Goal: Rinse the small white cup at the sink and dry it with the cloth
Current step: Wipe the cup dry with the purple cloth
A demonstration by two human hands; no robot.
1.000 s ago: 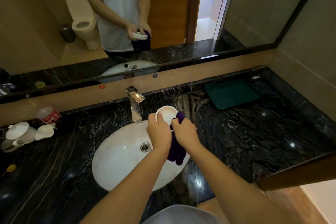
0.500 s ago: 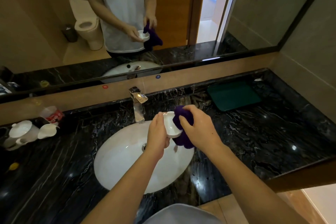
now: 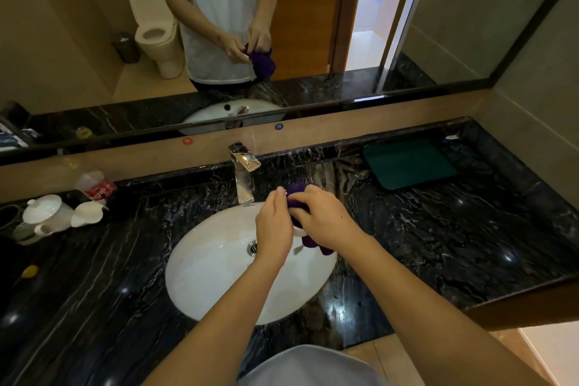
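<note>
Fingers (image 3: 308, 197) of the right hand (image 3: 326, 219) are curling round the purple cloth (image 3: 296, 194), pressing it into the small white cup (image 3: 297, 231). Over the sink (image 3: 203, 276), the left hand (image 3: 274, 229) is gripping the mostly hidden cup.

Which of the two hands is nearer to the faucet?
Left. The left hand is just below-right of the faucet; the right hand, gripping the purple cloth, lies farther right.

Dim, warm indoor light. Bright daylight spills through the doorway (image 3: 372, 9) reflected in the mirror (image 3: 94, 41), blown out there. Small ceiling-light glints speckle the glossy black bench (image 3: 470, 244). Wide-angle bending curves the edges; the faucet (image 3: 243, 172) looks slightly soft.
</note>
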